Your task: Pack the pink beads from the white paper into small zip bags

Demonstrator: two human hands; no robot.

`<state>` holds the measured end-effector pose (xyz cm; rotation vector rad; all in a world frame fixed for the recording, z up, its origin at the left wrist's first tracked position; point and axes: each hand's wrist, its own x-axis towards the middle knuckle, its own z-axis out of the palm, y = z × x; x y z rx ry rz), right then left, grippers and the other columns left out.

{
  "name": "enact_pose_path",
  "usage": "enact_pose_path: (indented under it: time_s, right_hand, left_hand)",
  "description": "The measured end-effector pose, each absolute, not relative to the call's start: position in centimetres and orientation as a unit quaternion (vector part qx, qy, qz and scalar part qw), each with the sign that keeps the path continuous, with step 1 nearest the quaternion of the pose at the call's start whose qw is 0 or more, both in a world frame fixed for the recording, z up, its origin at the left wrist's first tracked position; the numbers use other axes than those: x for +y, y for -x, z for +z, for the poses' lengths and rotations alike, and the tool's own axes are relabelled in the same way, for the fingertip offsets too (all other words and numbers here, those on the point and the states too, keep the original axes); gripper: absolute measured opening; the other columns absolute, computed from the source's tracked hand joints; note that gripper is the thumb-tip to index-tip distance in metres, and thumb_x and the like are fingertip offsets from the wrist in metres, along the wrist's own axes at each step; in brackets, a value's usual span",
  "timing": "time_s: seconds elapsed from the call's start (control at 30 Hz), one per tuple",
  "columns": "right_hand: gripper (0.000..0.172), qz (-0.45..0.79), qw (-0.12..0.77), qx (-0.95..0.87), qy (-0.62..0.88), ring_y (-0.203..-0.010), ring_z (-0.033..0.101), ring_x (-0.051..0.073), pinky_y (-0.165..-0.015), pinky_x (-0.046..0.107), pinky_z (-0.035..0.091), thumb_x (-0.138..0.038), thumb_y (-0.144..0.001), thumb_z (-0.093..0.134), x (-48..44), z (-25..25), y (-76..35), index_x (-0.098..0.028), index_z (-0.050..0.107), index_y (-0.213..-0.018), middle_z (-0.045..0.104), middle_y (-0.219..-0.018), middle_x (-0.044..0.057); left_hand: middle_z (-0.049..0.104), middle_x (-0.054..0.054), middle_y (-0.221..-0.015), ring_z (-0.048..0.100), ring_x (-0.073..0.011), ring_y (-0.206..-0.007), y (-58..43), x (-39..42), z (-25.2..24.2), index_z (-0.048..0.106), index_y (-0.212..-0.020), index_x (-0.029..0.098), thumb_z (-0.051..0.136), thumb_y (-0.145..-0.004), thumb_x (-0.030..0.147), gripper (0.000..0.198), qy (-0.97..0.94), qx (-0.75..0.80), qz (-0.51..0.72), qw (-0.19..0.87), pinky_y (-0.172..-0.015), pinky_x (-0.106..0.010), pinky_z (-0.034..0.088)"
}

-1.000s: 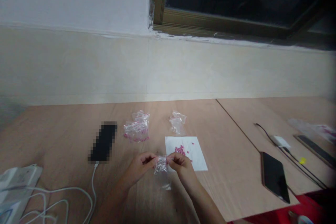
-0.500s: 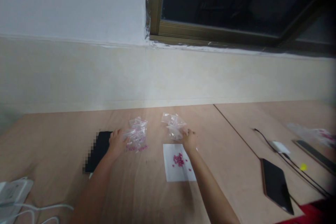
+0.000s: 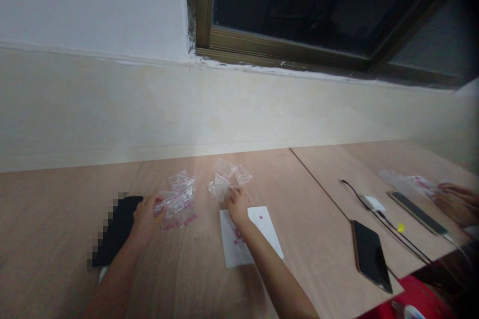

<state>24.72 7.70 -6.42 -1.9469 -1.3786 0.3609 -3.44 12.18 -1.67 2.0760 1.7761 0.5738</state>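
Observation:
My left hand (image 3: 147, 218) rests at the left edge of several clear zip bags (image 3: 182, 198), its curled fingers closed on one. A row of small pink pieces (image 3: 179, 223) shows at the near end of these bags. Just above a white sheet (image 3: 270, 235), my right hand (image 3: 238, 205) has its fingertips drawn together on the near edge of a crumpled heap of clear plastic bags (image 3: 220, 187). Small pink bead-like pieces (image 3: 238, 234) lie on the sheet, partly hidden by my right forearm.
A black flat object (image 3: 118, 232) lies beside my left hand. To the right are a phone (image 3: 371, 255), cables with a white adapter (image 3: 374, 203), a yellow scrap (image 3: 400, 228) and another dark device (image 3: 417, 213). Another person's hand (image 3: 458, 204) is by a plastic bag (image 3: 406, 182).
My view has turned right. My right hand has moved left across the sheet to the plastic bags, its fingers closer together. Another person's hand has come into view at the right.

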Motion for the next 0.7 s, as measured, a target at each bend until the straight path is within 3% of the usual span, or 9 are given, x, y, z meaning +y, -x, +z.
enact_pose_path:
  time_s: [0.13,0.27,0.53,0.7]
  right_hand:
    - [0.042,0.106,0.358,-0.472,0.799,-0.093,0.052,0.024,-0.083,0.036,0.040,-0.001,-0.066,0.038,7.1,-7.1,-26.9,-0.011,0.060,-0.101,0.056,-0.098,0.014]
    - [0.043,0.099,0.356,-0.470,0.802,-0.092,0.053,0.025,-0.082,0.035,0.041,-0.001,-0.060,0.044,7.1,-7.5,-28.2,-0.012,0.062,-0.097,0.057,-0.097,0.013]
    - [0.025,0.097,0.373,-0.459,0.801,-0.070,0.054,0.017,-0.068,0.028,0.043,-0.005,-0.063,0.042,8.2,-7.4,-28.7,-0.013,0.062,-0.075,0.060,-0.079,0.007]
    - [0.021,0.105,0.383,-0.473,0.786,-0.074,0.056,0.020,-0.070,0.031,0.042,-0.013,-0.069,0.045,6.2,-5.2,-29.1,-0.013,0.063,-0.080,0.063,-0.079,0.009]
  left_hand:
    - [0.062,-0.005,-0.082,0.060,-0.0228,-0.077,3.7,11.3,-1.7,0.056,-0.082,0.018,0.052,-0.066,0.034,0.023,-0.715,0.594,0.290,0.227,-0.069,-0.032,0.049]
    - [0.061,-0.004,-0.080,0.060,-0.0224,-0.073,3.6,10.2,-1.3,0.055,-0.080,0.019,0.053,-0.064,0.036,0.023,-0.687,0.607,0.302,0.263,-0.064,-0.032,0.049]
    - [0.060,-0.002,-0.075,0.060,-0.0198,-0.064,3.5,9.5,-0.3,0.055,-0.082,0.019,0.057,-0.062,0.044,0.032,-0.627,0.618,0.312,0.357,-0.056,-0.030,0.050]
    - [0.066,-0.004,-0.076,0.064,-0.0214,-0.072,3.5,8.7,1.3,0.058,-0.082,0.016,0.058,-0.065,0.051,0.039,-0.596,0.585,0.318,0.449,-0.065,-0.032,0.051]
